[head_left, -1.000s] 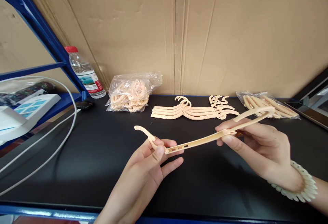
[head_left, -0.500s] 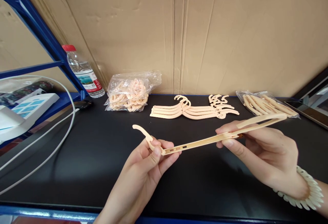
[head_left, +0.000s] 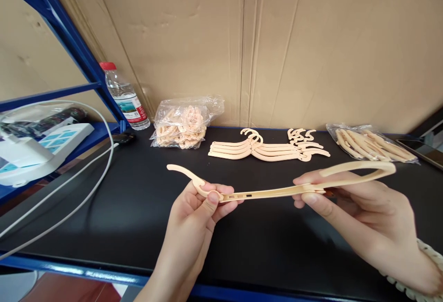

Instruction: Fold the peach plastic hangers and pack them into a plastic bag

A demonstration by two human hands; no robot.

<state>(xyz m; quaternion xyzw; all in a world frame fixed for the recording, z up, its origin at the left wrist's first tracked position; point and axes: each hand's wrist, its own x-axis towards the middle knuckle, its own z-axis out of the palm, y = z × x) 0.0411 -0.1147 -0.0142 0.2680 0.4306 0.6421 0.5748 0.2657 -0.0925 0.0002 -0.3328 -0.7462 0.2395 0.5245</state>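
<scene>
Between my two hands, above the black table, is a beige plastic hanger (head_left: 270,192), its arm stretched sideways with small slots near the left end. My left hand (head_left: 199,210) pinches that left end, where a small curved hook piece (head_left: 183,172) sticks up and to the left. My right hand (head_left: 360,214) grips the other end between thumb and fingers; the large hanger hook (head_left: 374,170) curves out above it. Beyond them lies a row of similar hangers (head_left: 238,150), with several loose small hook pieces (head_left: 301,134) at its right end.
At the back left stand a water bottle (head_left: 128,101) and a clear bag of beige parts (head_left: 183,129). A bag of hanger arms (head_left: 370,143) lies at the back right, near a dark-screened device (head_left: 424,152). White cables (head_left: 104,173) and a power strip (head_left: 51,143) are on the left.
The held hanger has come closer to level and turned, so its large hook shows a wider loop. The hook piece at the left end tips further left. Both hands keep their hold.
</scene>
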